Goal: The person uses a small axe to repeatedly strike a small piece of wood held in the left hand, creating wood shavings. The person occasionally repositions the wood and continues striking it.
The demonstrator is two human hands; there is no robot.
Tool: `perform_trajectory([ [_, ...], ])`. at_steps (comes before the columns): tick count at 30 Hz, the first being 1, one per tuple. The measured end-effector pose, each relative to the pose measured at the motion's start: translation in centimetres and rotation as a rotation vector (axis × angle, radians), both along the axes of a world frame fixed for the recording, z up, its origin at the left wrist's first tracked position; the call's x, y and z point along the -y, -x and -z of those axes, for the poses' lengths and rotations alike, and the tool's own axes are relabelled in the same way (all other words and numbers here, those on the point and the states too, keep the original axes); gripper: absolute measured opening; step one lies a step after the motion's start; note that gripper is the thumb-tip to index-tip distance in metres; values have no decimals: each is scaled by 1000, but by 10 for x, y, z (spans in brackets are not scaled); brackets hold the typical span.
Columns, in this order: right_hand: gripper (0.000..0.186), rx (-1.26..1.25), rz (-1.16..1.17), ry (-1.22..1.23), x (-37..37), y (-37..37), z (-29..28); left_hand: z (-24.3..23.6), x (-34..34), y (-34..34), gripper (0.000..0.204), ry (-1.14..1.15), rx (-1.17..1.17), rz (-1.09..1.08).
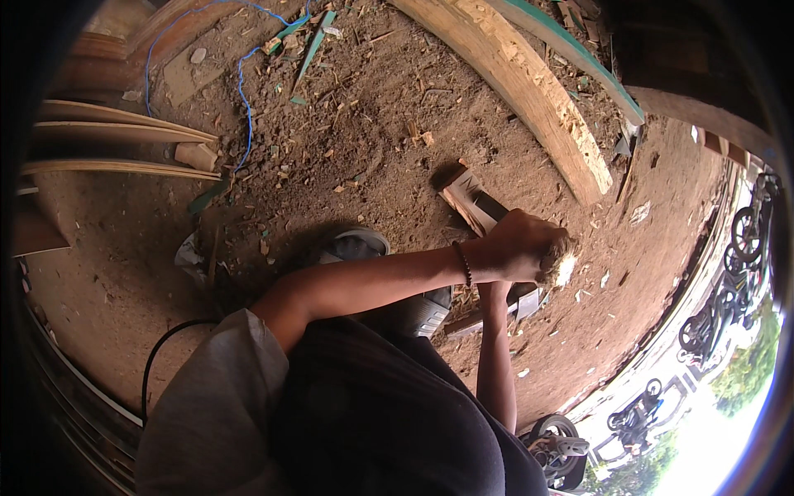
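Left hand's [523, 248] fingers are closed around a frayed handle [561, 263]; the wood [465, 201] slants away up-left, nearer it. Right hand's [495, 293] grip: hidden, cannot tell.

The floor [380, 157] is bare brown earth — crumbly, strewn with wood chips [423, 137]. A thick pale timber [529, 95] lies across it, a long green board [579, 64] alongside; farther left, a blue cord [246, 99] winds near a narrow green strip [314, 47] — also on the dirt.
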State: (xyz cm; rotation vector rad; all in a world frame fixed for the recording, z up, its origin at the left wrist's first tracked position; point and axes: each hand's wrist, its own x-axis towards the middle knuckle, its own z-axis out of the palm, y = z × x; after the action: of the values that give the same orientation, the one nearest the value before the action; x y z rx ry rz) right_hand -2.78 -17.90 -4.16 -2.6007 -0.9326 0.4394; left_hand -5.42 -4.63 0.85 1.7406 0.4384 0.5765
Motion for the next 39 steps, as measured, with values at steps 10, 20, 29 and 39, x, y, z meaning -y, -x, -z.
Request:
perform_trajectory([
  [10,73,-101,676,13,61,21,-57,20,-6,-3,29,-87,336,31],
  [20,41,-726,804,75,129,31,-20,23,-8,-3,23,-56,395,1],
  [29,6,-1887,1177,-1772,135,-7,-13,22,-13,-2,42,-49,250,111],
  [39,12,-756,870,-372,66,13,-166,17,-19,-2,24,-39,206,150],
])
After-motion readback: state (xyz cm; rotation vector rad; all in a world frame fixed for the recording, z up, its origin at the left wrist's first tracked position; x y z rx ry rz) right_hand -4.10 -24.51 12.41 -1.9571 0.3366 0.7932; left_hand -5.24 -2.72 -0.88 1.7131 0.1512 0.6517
